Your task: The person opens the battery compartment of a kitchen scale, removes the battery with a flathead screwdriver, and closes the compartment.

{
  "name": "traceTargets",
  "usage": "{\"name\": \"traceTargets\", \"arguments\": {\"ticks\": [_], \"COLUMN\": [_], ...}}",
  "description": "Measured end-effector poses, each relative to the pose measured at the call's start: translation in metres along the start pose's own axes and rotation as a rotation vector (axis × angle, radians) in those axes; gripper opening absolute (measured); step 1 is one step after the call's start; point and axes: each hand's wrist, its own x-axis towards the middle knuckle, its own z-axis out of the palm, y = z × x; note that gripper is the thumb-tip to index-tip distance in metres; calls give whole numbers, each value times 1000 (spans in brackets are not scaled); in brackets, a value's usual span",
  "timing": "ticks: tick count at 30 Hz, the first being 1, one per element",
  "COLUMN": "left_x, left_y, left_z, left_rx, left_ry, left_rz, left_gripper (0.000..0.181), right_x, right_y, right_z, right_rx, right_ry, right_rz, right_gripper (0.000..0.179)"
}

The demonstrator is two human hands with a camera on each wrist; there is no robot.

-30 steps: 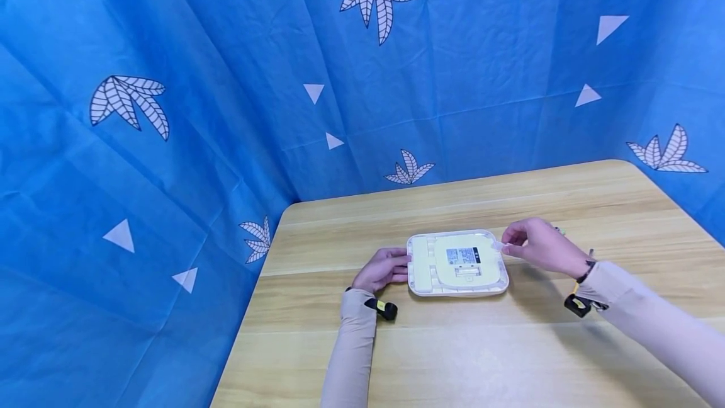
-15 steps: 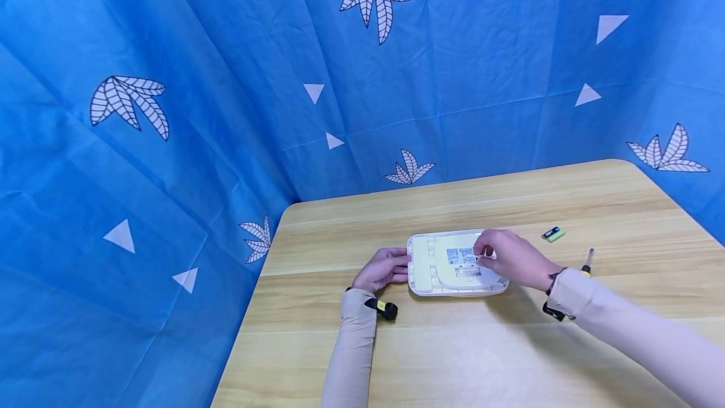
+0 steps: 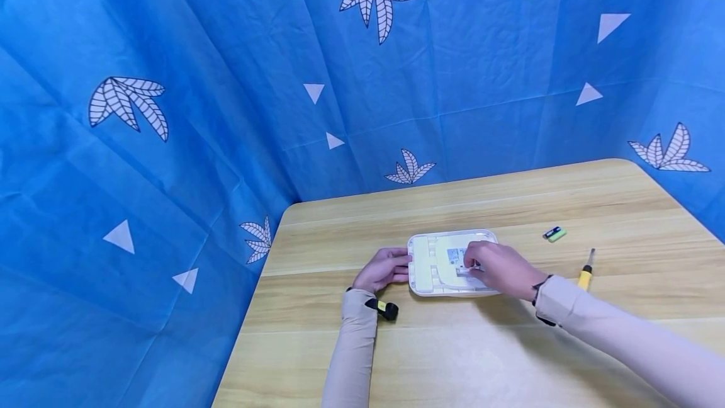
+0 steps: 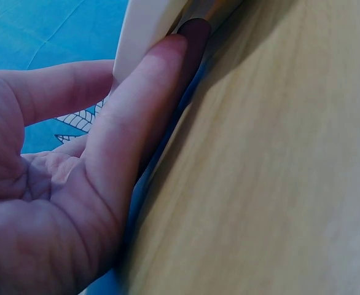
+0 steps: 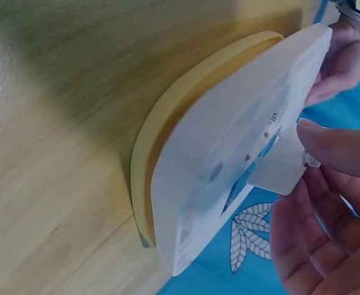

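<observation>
A flat white device (image 3: pixel 421 263) with rounded corners, like an upturned kitchen scale, lies on the table, its label and battery slot facing up. At its left edge my left hand (image 3: pixel 382 269) grips the rim, thumb on one side and fingers on the other, as the left wrist view (image 4: pixel 75 166) shows. My right hand (image 3: pixel 498 267) is over the device and pinches a small white battery cover (image 5: pixel 281 163) between thumb and fingers. In the right wrist view the cover stands tilted at the slot (image 5: pixel 238 187), one edge close to it; whether they touch I cannot tell.
Two batteries (image 3: pixel 554 234), one dark and one green, lie side by side on the wooden table (image 3: pixel 351 225) beyond my right hand. A yellow-handled screwdriver (image 3: pixel 586 274) lies nearer my right forearm. Blue patterned cloth (image 3: pixel 481 80) hangs behind and beside the table.
My right hand has carried the battery cover leftward from the device's right edge to its battery slot. The batteries and screwdriver have come into fuller view. My left hand has stayed put.
</observation>
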Motion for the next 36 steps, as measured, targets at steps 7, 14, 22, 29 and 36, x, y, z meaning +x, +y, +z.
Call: {"name": "traceTargets", "arguments": {"ticks": [7, 14, 22, 29, 36], "left_x": [0, 1, 3, 3, 4], "left_y": [-1, 0, -1, -2, -3], "left_z": [1, 1, 0, -1, -2], "left_rx": [-11, -16, -13, -9, 7], "left_ry": [7, 1, -4, 9, 8], "left_rz": [-7, -7, -4, -8, -2], "left_gripper": [47, 44, 45, 47, 46], "right_x": [1, 0, -1, -2, -2], "right_y": [2, 2, 3, 3, 5], "right_z": [12, 17, 18, 19, 19], "right_rx": [-18, -40, -24, -27, -54], "right_ry": [38, 67, 29, -5, 25], "right_rz": [-49, -94, -131, -152, -225], "right_gripper": [20, 28, 31, 32, 26]}}
